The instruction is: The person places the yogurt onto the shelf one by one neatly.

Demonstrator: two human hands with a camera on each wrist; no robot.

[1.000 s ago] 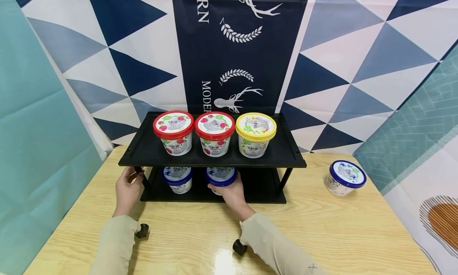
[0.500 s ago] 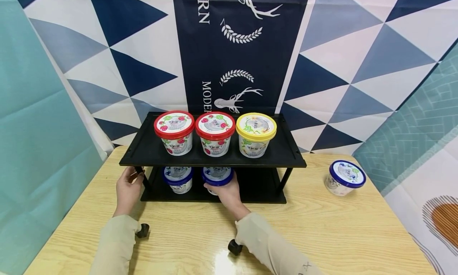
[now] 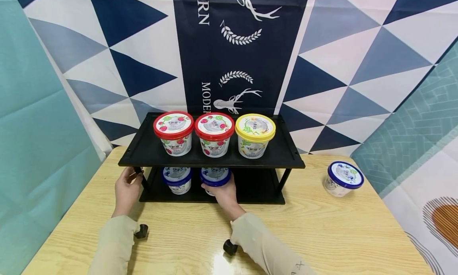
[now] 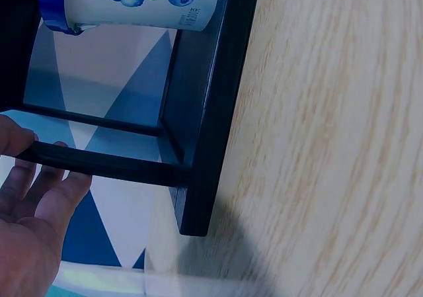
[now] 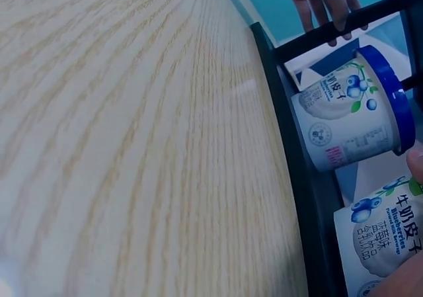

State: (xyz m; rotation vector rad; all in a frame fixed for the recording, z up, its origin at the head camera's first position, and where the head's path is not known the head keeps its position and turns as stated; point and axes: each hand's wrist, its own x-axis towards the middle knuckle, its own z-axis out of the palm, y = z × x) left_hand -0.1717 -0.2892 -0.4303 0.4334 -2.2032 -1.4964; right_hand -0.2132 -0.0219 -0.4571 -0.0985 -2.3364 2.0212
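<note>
A black two-tier rack (image 3: 214,162) stands at the back of the table. My left hand (image 3: 127,189) holds its front left post (image 4: 112,165), thumb on one side and fingers on the other. On the lower tier, my right hand (image 3: 225,193) grips a blue-lidded blueberry yogurt-style cup (image 3: 215,177) from its right side. Left of it a similar blue-lidded cup (image 3: 177,180) stands upright, with a narrow gap between the two. Both cups show blueberry prints in the right wrist view, where the held cup (image 5: 380,234) is partly cut off.
On the upper tier stand two red-lidded cups (image 3: 174,134) (image 3: 214,135) and a yellow-lidded cup (image 3: 255,136). Another blue-lidded cup (image 3: 343,179) sits on the wooden table (image 3: 179,239) to the right. A patterned cloth (image 3: 143,60) hangs behind the rack.
My right hand has shifted the held cup a little to the left, closer to the other cup on the lower tier. My left hand has stayed at the post.
</note>
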